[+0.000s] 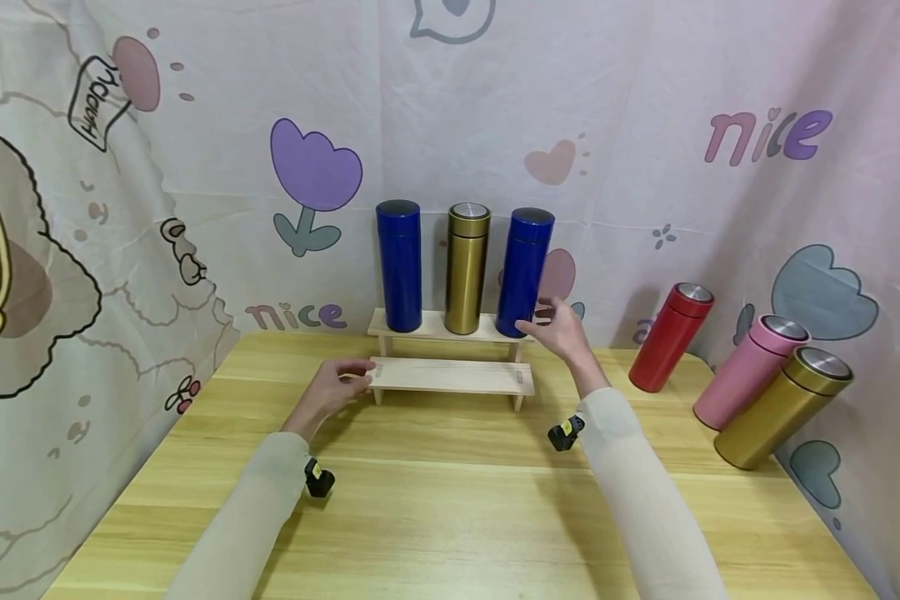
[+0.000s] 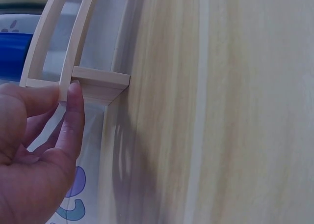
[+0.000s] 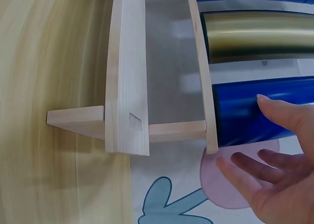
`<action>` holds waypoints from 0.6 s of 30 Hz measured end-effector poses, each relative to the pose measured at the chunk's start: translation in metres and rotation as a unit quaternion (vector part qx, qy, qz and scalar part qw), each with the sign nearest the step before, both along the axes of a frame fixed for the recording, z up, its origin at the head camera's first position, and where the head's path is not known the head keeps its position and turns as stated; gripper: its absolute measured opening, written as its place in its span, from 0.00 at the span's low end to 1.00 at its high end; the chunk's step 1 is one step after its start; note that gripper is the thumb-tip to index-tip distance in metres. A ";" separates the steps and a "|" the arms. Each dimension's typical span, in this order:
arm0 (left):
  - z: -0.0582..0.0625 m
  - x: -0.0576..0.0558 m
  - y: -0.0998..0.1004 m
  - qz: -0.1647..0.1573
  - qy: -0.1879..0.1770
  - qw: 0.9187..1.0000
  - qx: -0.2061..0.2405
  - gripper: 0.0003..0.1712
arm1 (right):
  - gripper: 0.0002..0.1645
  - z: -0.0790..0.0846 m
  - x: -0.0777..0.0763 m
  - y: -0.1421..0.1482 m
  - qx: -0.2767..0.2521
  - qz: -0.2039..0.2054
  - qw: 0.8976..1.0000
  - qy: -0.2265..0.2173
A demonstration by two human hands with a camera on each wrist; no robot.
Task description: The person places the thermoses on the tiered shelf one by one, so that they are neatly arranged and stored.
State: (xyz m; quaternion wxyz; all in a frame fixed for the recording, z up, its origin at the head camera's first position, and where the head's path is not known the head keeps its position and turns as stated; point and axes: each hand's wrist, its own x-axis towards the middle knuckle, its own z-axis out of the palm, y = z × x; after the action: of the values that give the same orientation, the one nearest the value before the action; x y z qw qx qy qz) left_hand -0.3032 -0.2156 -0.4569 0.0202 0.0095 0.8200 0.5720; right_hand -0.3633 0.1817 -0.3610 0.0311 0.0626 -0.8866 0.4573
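L sleeve (image 1: 240,508), pale, over front L part of table (image 1: 435,517); wrist cam (image 1: 319,478) at cuff. L hand (image 1: 330,390) at L end of lower shelf (image 1: 450,375): grip clamped on board end, thumb & finger on opp. faces (conf. in L wrist view).

Stand: 2-tier, plain wood, nr table's back edge. Lower shelf in front; upper shelf (image 1: 432,325) behind, higher. 3 flasks upright on upper shelf: L blue flask (image 1: 401,267) nr its L end; mid gold flask (image 1: 467,271) approx. centre; R blue flask (image 1: 523,267) nr its R end. All spaced apart.

R hand (image 1: 564,332) at lower R side of R blue flask. Thumb & fingers apart; thumb overlaps flask's side, fingers spread below it in R wrist view. Thumb contact: cannot tell. R sleeve (image 1: 648,492) over front R part of table, second cam (image 1: 566,433) at cuff.

Further R, on table: red flask (image 1: 669,337) nr back R corner; pink flask (image 1: 746,375) nr R edge; R gold flask (image 1: 780,408) also nr R edge, partly in front of pink. Contact btwn those two: cannot tell.

Printed cloth (image 1: 607,75) hangs behind table's back edge.
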 end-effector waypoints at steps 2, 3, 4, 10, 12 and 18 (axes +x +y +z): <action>0.000 0.000 0.000 0.001 0.001 1.000 -0.002 0.20 | 0.46 0.001 0.003 0.003 0.002 0.003 1.000 -0.004; -0.001 -0.001 0.000 0.002 0.001 1.000 -0.003 0.20 | 0.46 0.001 0.004 0.004 0.003 0.003 1.000 -0.006; -0.001 -0.001 -0.001 0.004 0.000 1.000 -0.004 0.20 | 0.46 0.002 0.006 0.005 0.005 0.002 1.000 -0.008; -0.002 -0.001 -0.001 0.005 -0.006 1.000 -0.004 0.20 | 0.46 0.006 0.017 0.012 0.014 -0.009 1.000 -0.010; -0.002 -0.001 -0.001 0.003 -0.005 1.000 -0.006 0.20 | 0.45 0.007 0.020 0.015 0.013 -0.010 1.000 -0.005; -0.002 -0.002 -0.001 -0.001 0.000 1.000 0.000 0.21 | 0.44 0.009 0.031 0.026 0.014 -0.005 1.000 0.011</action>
State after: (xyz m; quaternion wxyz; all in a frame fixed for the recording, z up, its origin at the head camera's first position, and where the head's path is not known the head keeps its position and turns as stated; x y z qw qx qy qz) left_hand -0.3049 -0.2164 -0.4585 0.0206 0.0109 0.8202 0.5716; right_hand -0.3325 0.2078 -0.3521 0.0424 0.0640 -0.8929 0.4438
